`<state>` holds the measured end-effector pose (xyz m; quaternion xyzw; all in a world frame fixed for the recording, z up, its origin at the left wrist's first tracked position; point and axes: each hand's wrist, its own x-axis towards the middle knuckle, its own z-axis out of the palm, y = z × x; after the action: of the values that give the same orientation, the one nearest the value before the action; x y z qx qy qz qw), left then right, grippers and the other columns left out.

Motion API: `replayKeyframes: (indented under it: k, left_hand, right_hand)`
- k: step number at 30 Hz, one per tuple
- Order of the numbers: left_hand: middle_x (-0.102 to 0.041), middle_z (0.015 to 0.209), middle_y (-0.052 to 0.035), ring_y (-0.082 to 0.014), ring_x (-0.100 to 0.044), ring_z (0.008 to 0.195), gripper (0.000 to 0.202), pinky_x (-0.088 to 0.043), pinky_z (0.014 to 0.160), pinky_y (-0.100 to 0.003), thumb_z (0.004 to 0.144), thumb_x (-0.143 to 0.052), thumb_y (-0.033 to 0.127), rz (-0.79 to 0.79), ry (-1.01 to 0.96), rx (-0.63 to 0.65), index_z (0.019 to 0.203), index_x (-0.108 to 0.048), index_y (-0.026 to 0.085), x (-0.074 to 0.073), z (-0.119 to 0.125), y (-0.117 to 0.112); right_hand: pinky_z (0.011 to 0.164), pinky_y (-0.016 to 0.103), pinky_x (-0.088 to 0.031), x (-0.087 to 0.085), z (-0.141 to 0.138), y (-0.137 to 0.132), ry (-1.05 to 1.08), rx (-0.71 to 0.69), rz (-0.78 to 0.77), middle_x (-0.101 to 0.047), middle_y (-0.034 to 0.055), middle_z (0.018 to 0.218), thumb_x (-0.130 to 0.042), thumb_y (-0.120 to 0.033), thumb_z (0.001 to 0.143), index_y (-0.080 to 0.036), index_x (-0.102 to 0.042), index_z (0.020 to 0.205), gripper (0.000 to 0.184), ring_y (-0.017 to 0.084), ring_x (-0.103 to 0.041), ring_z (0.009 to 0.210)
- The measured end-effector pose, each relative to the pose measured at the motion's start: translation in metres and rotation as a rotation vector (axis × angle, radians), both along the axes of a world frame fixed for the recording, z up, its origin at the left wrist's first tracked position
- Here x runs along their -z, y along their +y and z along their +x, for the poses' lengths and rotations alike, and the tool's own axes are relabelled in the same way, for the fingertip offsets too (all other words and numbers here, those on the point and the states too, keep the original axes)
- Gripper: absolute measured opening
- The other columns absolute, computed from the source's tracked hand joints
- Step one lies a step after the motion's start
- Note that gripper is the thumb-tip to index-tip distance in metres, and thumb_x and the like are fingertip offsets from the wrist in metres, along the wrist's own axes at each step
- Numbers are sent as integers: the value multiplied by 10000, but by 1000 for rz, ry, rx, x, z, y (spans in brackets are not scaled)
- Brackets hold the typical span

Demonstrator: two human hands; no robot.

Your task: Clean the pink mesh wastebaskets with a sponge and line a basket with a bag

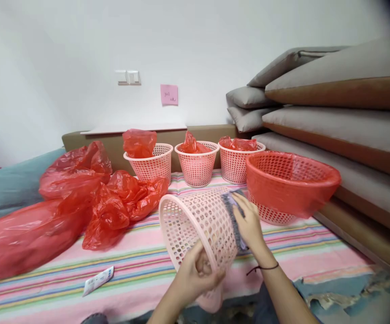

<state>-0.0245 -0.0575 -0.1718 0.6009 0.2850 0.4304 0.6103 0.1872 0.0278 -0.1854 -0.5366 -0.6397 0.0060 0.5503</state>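
A pink perforated plastic basket [195,222] lies tilted on its side over the striped cloth, its opening turned toward the left. My left hand [195,272] grips its rim at the bottom, fingers curled round the edge. My right hand [249,222] presses a grey cloth [233,211] flat against the basket's outer wall near its base. A dark band circles my right wrist.
Three pink baskets [151,162] [197,163] [238,159] holding red bags stand at the back. A basket lined with a red bag [291,182] sits at right. Loose red plastic bags [80,198] pile up at left. A small white packet [97,280] lies near the front. Stacked cushions [333,112] rise at right.
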Motion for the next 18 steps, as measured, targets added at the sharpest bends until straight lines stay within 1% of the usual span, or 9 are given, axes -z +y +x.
replayKeyframes:
  k: [2, 3, 5, 8, 10, 11, 13, 15, 18]
  left_hand:
    - [-694, 1100, -114, -287, -621, 1091, 662, -501, 947, -359, 697, -805, 357, 3, 37, 16, 1297, -581, 191, 9, -1, -4]
    - [-697, 1075, -112, -301, -610, 1115, 688, -496, 956, -371, 683, -813, 373, -4, 43, 25, 1304, -578, 197, 12, -1, -5]
    - [-704, 1031, -109, -309, -618, 1103, 721, -502, 943, -384, 668, -821, 410, -24, 30, 52, 1314, -572, 208, 15, -1, -4]
    - [-710, 1016, -105, -271, -674, 958, 711, -535, 831, -348, 665, -826, 439, -53, -51, 99, 1296, -579, 222, 14, 2, 2]
    - [-719, 974, -93, -241, -692, 843, 695, -538, 744, -317, 645, -843, 442, -78, -128, 117, 1258, -597, 226, 13, 3, 7]
    - [-721, 950, -87, -233, -693, 807, 694, -535, 718, -309, 629, -854, 442, -90, -157, 119, 1239, -606, 224, 14, 3, 9]
    - [-720, 930, -84, -227, -690, 787, 702, -529, 715, -307, 606, -867, 444, -99, -171, 115, 1220, -614, 215, 18, 2, 12]
    - [-716, 937, -87, -230, -687, 810, 743, -527, 738, -311, 602, -868, 453, -120, -102, 119, 1255, -601, 223, 24, -4, 10]
    - [-713, 986, -95, -260, -690, 864, 843, -535, 767, -339, 579, -864, 508, -172, 43, 149, 1332, -559, 282, 35, -16, 2]
  right_hand:
    - [1069, 577, -374, 18, 27, 28, 144, 95, -28, -643, 130, 1282, -416, -442, 914, -193, -666, 1199, 453, 304, -556, 1216]
    - [1058, 582, -389, 23, 34, 35, 198, 116, -37, -644, 148, 1274, -410, -472, 907, -181, -673, 1187, 481, 313, -565, 1206]
    - [1062, 603, -380, 24, 29, 32, 220, 105, -30, -635, 144, 1289, -410, -492, 906, -194, -673, 1192, 489, 324, -554, 1222]
    - [1098, 632, -323, 4, -17, -11, 61, -39, 24, -600, 55, 1355, -443, -407, 933, -303, -624, 1271, 397, 312, -476, 1305]
    - [1102, 633, -316, -14, -53, -46, -91, -155, 62, -558, 2, 1402, -454, -322, 938, -384, -565, 1328, 410, 309, -419, 1354]
    - [1092, 624, -332, -20, -66, -58, -136, -198, 98, -550, -4, 1410, -453, -294, 933, -391, -545, 1347, 436, 312, -410, 1360]
    - [1080, 593, -365, -24, -74, -64, -192, -249, 90, -534, -13, 1428, -452, -263, 932, -391, -513, 1375, 465, 298, -421, 1357]
    - [1078, 572, -378, -17, -58, -44, -154, -215, 55, -547, 2, 1418, -440, -274, 940, -364, -524, 1369, 447, 280, -452, 1337]
    - [1087, 596, -357, 6, -8, 11, 8, -46, 18, -610, 69, 1344, -397, -355, 947, -274, -606, 1295, 414, 288, -505, 1291]
